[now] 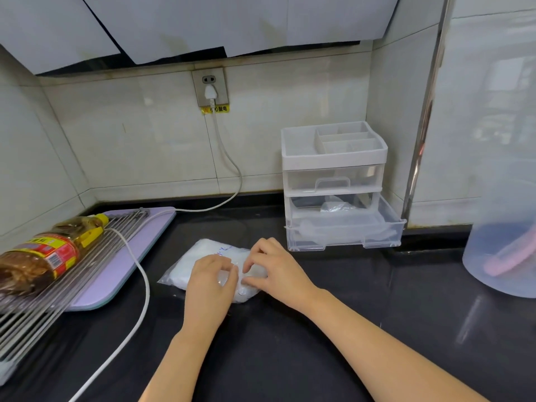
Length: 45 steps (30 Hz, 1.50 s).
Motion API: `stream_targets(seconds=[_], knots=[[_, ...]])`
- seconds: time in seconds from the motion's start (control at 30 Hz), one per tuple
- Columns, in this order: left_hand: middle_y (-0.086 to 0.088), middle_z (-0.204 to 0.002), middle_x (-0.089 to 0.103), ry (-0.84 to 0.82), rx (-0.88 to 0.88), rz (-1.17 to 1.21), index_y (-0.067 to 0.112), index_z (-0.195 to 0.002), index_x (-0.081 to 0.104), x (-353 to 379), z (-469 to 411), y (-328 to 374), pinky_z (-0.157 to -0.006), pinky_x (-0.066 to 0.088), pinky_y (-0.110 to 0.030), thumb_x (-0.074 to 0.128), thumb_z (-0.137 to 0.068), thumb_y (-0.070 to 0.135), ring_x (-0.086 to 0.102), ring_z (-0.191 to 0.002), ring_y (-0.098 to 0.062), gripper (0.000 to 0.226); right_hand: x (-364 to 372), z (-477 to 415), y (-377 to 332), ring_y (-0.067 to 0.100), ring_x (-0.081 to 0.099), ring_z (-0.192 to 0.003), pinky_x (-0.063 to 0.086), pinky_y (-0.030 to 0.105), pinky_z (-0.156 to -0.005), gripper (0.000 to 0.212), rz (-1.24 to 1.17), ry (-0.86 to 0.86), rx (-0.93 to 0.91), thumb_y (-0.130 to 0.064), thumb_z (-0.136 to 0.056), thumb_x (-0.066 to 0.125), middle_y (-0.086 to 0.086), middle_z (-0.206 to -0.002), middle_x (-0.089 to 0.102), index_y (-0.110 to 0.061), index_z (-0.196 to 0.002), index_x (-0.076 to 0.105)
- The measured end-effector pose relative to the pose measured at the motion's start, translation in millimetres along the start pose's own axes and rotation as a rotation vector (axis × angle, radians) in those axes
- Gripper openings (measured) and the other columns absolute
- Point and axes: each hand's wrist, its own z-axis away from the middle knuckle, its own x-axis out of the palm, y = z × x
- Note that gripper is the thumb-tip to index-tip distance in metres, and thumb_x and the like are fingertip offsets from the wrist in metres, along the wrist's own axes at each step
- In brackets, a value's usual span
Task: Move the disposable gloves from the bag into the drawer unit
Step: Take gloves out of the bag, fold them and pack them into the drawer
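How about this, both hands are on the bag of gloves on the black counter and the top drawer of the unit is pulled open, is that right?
Not quite. The head view shows the bottom drawer of the drawer unit pulled open; the top drawer is closed. The left hand and right hand are indeed on the bag of gloves on the black counter.

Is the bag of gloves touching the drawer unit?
Apart. The head view shows bare black counter between the bag and the drawer unit.

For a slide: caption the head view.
The left hand and right hand pinch the glove bag near the drawer unit, lower drawer open.
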Motion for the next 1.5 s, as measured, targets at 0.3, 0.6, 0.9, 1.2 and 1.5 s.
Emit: stream_targets(seconds=[0.3, 0.6, 0.9, 1.2, 1.5], knots=[[0.013, -0.093, 0.064, 0.067, -0.016, 0.079, 0.02, -0.082, 0.07, -5.5, 2.8, 5.2, -0.08, 0.032, -0.002, 0.066, -0.087, 0.018, 0.05, -0.1, 0.0, 0.007, 16.6, -0.4, 8.7, 0.018, 0.043, -0.093, 0.043, 0.03, -0.071, 0.02, 0.113, 0.033, -0.081, -0.024, -0.088, 0.064, 0.001, -0.098, 0.051, -0.018, -0.105, 0.074], [0.012, -0.092, 0.064, 0.07, -0.005, 0.068, 0.019, -0.082, 0.071, -4.5, 2.7, 4.2, -0.082, 0.032, 0.0, 0.069, -0.085, 0.017, 0.049, -0.099, -0.001, 0.004, 7.4, 4.6, 6.2, 0.003, 0.045, -0.088, 0.033, 0.01, -0.078, 0.01, -0.107, 0.086, 0.047, -0.02, -0.086, 0.067, -0.007, -0.091, 0.063, -0.016, -0.087, 0.076], [0.014, -0.092, 0.062, 0.004, -0.032, 0.056, 0.018, -0.082, 0.07, -2.5, 4.3, -1.8, -0.078, 0.033, -0.003, 0.069, -0.085, 0.018, 0.048, -0.102, -0.003, 0.003, -32.0, 22.7, -21.4, 0.007, 0.058, -0.085, 0.047, 0.019, -0.078, 0.008, -0.327, 0.267, 0.149, -0.012, -0.091, 0.058, -0.011, -0.083, 0.064, -0.013, -0.084, 0.062], [0.015, -0.089, 0.062, -0.029, -0.02, 0.023, 0.018, -0.081, 0.069, -3.2, 5.2, -0.5, -0.075, 0.032, 0.0, 0.067, -0.085, 0.015, 0.047, -0.1, -0.003, 0.006, -94.9, 38.5, -45.7, 0.011, 0.06, -0.079, 0.051, 0.028, -0.081, 0.012, -0.437, 0.433, 0.19, -0.011, -0.092, 0.057, -0.009, -0.077, 0.063, -0.015, -0.081, 0.059], [0.013, -0.103, 0.066, -0.085, -0.065, 0.254, 0.025, -0.095, 0.068, -18.5, 1.9, 42.3, -0.086, 0.037, -0.007, 0.05, -0.097, 0.032, 0.055, -0.095, 0.004, 0.019, -166.6, 39.0, -66.4, 0.015, 0.06, -0.073, 0.051, 0.035, -0.083, 0.013, -0.409, 0.398, 0.234, -0.011, -0.092, 0.056, -0.004, -0.069, 0.063, -0.012, -0.08, 0.06]])
